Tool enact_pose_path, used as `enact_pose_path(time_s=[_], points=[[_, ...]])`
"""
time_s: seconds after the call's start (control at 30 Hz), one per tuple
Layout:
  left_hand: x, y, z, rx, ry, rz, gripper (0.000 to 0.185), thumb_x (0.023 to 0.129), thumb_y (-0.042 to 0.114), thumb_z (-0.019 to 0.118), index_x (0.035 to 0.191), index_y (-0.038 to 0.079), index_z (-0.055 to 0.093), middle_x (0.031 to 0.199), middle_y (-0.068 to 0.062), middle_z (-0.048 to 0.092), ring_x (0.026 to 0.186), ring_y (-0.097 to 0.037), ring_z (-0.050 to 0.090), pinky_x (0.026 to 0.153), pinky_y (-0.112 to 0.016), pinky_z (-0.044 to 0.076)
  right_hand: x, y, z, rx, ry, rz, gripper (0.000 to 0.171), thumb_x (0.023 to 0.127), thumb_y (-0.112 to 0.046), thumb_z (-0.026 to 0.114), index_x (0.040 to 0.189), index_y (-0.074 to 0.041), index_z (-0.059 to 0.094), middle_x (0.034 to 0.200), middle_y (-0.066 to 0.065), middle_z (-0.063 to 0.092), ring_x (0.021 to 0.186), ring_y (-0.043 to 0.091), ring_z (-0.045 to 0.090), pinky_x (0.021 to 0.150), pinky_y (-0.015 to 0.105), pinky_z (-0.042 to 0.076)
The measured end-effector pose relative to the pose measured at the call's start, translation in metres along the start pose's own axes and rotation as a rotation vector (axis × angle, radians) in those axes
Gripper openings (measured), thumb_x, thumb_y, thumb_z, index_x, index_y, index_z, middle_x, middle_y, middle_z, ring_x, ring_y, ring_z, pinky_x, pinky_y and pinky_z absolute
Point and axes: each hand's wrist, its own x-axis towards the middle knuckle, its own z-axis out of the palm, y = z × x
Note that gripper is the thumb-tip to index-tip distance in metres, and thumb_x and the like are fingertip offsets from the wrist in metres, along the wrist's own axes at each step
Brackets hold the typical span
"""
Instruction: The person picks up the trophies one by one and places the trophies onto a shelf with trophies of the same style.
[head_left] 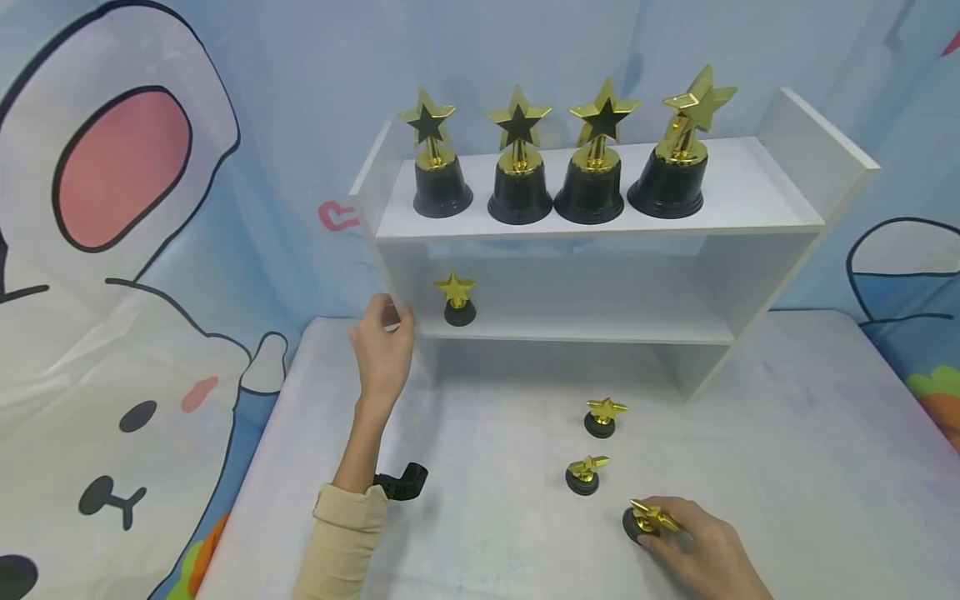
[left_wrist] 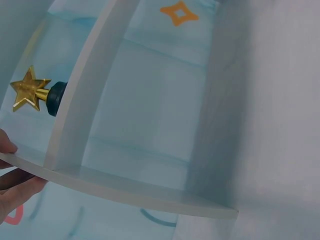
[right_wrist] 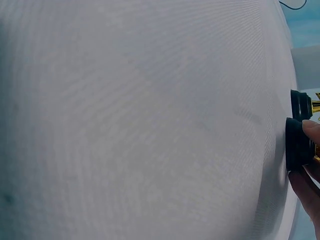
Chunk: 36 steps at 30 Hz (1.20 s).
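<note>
The person's right hand (head_left: 701,550) rests low on the desk (head_left: 487,533), at its near right. Its fingers (right_wrist: 311,131) curl round a small gold star trophy (head_left: 647,520) on a black base and pinch it; the trophy stands on the desk surface, tilted a little toward the left. Two more small trophies stand just beyond it on the desk, the middle one (head_left: 586,474) near and the farther one (head_left: 603,416) closer to the shelf unit.

The left hand (head_left: 382,346) is up at the left side wall of the white shelf unit (head_left: 780,225). Its fingers (left_wrist: 17,192) hold the edge of that wall, thumb on one side and the other fingers on the other. Just inside, on the lower shelf, a small star trophy (head_left: 457,299) stands upright near the left end, close to the hand but not touching it.

On the top shelf four large star trophies stand in a row: the first (head_left: 437,158), the second (head_left: 519,158), the third (head_left: 596,154) and the fourth (head_left: 678,146), which is turned sideways. Behind everything hangs a blue cartoon backdrop (head_left: 112,250).
</note>
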Motion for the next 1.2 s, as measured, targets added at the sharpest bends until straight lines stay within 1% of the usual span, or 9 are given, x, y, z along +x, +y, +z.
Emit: enact_pose_path(time_s=[0.13, 0.37, 0.43, 0.57, 0.67, 0.8, 0.97, 1.13, 1.2], points=[[0.0, 0.001, 0.0, 0.005, 0.001, 0.003, 0.013, 0.096, 0.004, 0.063, 0.105, -0.001, 0.071, 0.095, -0.022, 0.076, 0.09, -0.034, 0.076, 0.078, -0.046, 0.065, 0.0, 0.0, 0.0, -0.016, 0.004, -0.011, 0.048, 0.072, -0.014, 0.092, 0.114, -0.005, 0.072, 0.109, 0.007, 0.074, 0.097, 0.027, 0.07, 0.087, 0.05, 0.061], [0.0, 0.001, 0.001, 0.016, 0.0, 0.009, 0.013, 0.096, 0.005, 0.063, 0.105, -0.001, 0.071, 0.094, -0.022, 0.076, 0.089, -0.034, 0.076, 0.075, -0.047, 0.065, -0.001, 0.003, -0.004, -0.03, 0.039, -0.103, 0.046, 0.068, -0.015, 0.094, 0.11, -0.011, 0.074, 0.107, 0.0, 0.075, 0.094, 0.024, 0.072, 0.084, 0.044, 0.062], [0.0, 0.001, 0.001, 0.018, 0.0, 0.013, 0.013, 0.096, 0.005, 0.063, 0.104, -0.002, 0.071, 0.094, -0.021, 0.076, 0.089, -0.034, 0.076, 0.075, -0.047, 0.065, 0.0, 0.003, -0.008, -0.03, 0.027, -0.12, 0.046, 0.069, -0.016, 0.094, 0.11, -0.013, 0.074, 0.108, -0.001, 0.075, 0.095, 0.023, 0.072, 0.084, 0.043, 0.062], [0.001, 0.001, 0.002, 0.017, -0.006, 0.02, 0.014, 0.097, 0.005, 0.062, 0.105, -0.002, 0.071, 0.094, -0.021, 0.076, 0.089, -0.033, 0.077, 0.074, -0.046, 0.065, 0.003, 0.001, -0.018, -0.049, 0.041, -0.187, 0.047, 0.066, -0.012, 0.095, 0.107, -0.016, 0.074, 0.107, -0.004, 0.075, 0.092, 0.018, 0.071, 0.081, 0.037, 0.063], [0.001, 0.001, 0.002, 0.016, -0.012, 0.019, 0.015, 0.097, 0.006, 0.061, 0.106, -0.002, 0.07, 0.095, -0.021, 0.076, 0.09, -0.033, 0.077, 0.075, -0.045, 0.065, 0.004, -0.001, -0.026, -0.071, 0.029, -0.209, 0.048, 0.065, -0.011, 0.095, 0.106, -0.018, 0.073, 0.108, -0.006, 0.074, 0.091, 0.016, 0.07, 0.079, 0.032, 0.063], [0.001, 0.001, 0.001, 0.012, -0.014, 0.018, 0.014, 0.098, 0.006, 0.061, 0.106, -0.002, 0.07, 0.094, -0.021, 0.076, 0.09, -0.033, 0.077, 0.076, -0.044, 0.065, 0.007, -0.004, -0.039, -0.079, 0.007, -0.237, 0.05, 0.065, -0.013, 0.096, 0.108, -0.02, 0.072, 0.108, -0.008, 0.073, 0.091, 0.011, 0.069, 0.078, 0.029, 0.063], [0.001, 0.001, 0.001, 0.007, -0.006, 0.022, 0.013, 0.098, 0.005, 0.061, 0.105, -0.001, 0.07, 0.094, -0.022, 0.076, 0.09, -0.034, 0.077, 0.076, -0.045, 0.065, 0.015, -0.009, -0.058, -0.091, 0.078, -0.357, 0.052, 0.061, -0.012, 0.098, 0.106, -0.022, 0.073, 0.105, -0.01, 0.074, 0.087, 0.003, 0.067, 0.072, 0.026, 0.062], [0.0, 0.001, 0.0, 0.0, -0.008, 0.011, 0.014, 0.098, 0.005, 0.062, 0.106, -0.002, 0.07, 0.095, -0.022, 0.076, 0.091, -0.034, 0.076, 0.077, -0.046, 0.065, 0.03, -0.02, -0.078, -0.084, 0.116, -0.452, 0.054, 0.059, -0.01, 0.098, 0.106, -0.022, 0.074, 0.104, -0.008, 0.076, 0.087, 0.005, 0.07, 0.071, 0.028, 0.063], [0.0, 0.001, 0.0, -0.003, -0.01, 0.002, 0.014, 0.098, 0.006, 0.062, 0.106, -0.002, 0.07, 0.096, -0.022, 0.076, 0.091, -0.034, 0.076, 0.078, -0.045, 0.065, 0.037, -0.025, -0.084, -0.072, 0.131, -0.509, 0.055, 0.058, -0.009, 0.098, 0.106, -0.022, 0.074, 0.103, -0.007, 0.076, 0.086, 0.006, 0.071, 0.07, 0.029, 0.063]])
